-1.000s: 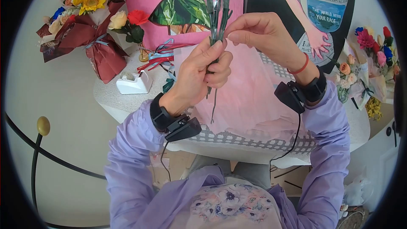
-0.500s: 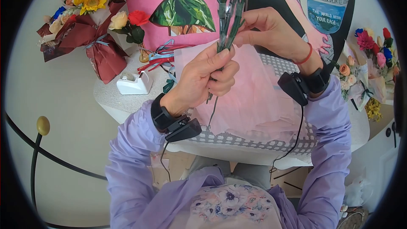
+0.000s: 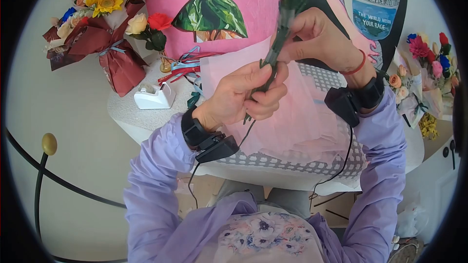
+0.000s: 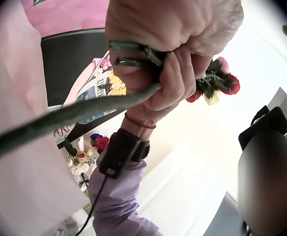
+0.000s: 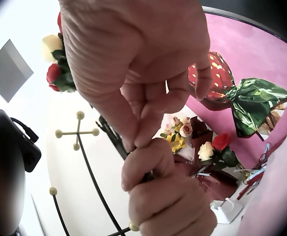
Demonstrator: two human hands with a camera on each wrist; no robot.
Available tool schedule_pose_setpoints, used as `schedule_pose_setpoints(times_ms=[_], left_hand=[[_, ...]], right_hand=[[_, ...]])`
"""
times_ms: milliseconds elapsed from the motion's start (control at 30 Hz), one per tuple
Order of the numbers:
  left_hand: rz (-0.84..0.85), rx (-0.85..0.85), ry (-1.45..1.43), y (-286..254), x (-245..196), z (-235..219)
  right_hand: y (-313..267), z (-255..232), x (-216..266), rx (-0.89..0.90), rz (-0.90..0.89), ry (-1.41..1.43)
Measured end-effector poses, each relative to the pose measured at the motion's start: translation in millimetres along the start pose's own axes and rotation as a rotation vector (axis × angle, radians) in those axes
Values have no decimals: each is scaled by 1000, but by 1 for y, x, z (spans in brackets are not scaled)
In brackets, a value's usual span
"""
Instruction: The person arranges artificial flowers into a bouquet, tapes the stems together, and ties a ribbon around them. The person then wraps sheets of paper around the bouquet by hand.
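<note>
In the head view the left hand [image 3: 251, 92] grips a bundle of green stems [image 3: 280, 39], its fingers curled round them, with the cut ends sticking out below. The right hand [image 3: 324, 44] is just above, thumb and forefinger pinched together at the stems' side; whatever lies between the fingertips is too small to tell. In the left wrist view one long stem [image 4: 79, 112] runs out from under the left fist. Red and cream blooms [image 5: 53, 73] show at the far end of the bundle in the right wrist view.
Pink tissue sheets [image 3: 292, 122] lie on the table under the hands. To the left are a white tape dispenser [image 3: 154, 96], ribbons [image 3: 183, 63] and a dark-red wrapped bouquet [image 3: 114, 51]. More flowers [image 3: 397, 85] stand at the right. A pink picture [image 3: 253, 19] lies behind.
Both hands have moved to the right with the stems, and the bundle now tilts with its upper part to the right. The left hand keeps its grip; the right stays beside the stems.
</note>
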State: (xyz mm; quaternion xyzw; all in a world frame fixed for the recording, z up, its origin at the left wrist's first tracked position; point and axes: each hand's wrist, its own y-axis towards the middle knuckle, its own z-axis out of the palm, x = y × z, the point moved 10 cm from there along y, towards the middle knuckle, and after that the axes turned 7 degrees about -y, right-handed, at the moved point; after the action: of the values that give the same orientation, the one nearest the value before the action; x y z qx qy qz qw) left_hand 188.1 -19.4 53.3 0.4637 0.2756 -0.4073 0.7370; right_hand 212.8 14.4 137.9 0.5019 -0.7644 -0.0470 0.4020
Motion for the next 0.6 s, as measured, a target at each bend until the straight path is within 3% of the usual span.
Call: schedule_pose_setpoints(times_ms=[67,167,233,333,433,600], left_hand=[[23,-31,3,2,-1,-3],[64,-73,-27,4,-1,-3],[160,-301,160,0,-9,-16],[290,-434,381,-3,-18,-27],[285,-572,501,-8,-23,-39],[262,-542,370,-10,-19,-26]], right_hand=[[-2,0,-8,-24,162,93],[-2,-3,-10,-43,170,62],[-1,-4,-12,-23,171,25],[-2,-4,-13,-15,194,-35],[-3,-5,-17,-32,231,-94],[0,0,-11,-29,224,-72]])
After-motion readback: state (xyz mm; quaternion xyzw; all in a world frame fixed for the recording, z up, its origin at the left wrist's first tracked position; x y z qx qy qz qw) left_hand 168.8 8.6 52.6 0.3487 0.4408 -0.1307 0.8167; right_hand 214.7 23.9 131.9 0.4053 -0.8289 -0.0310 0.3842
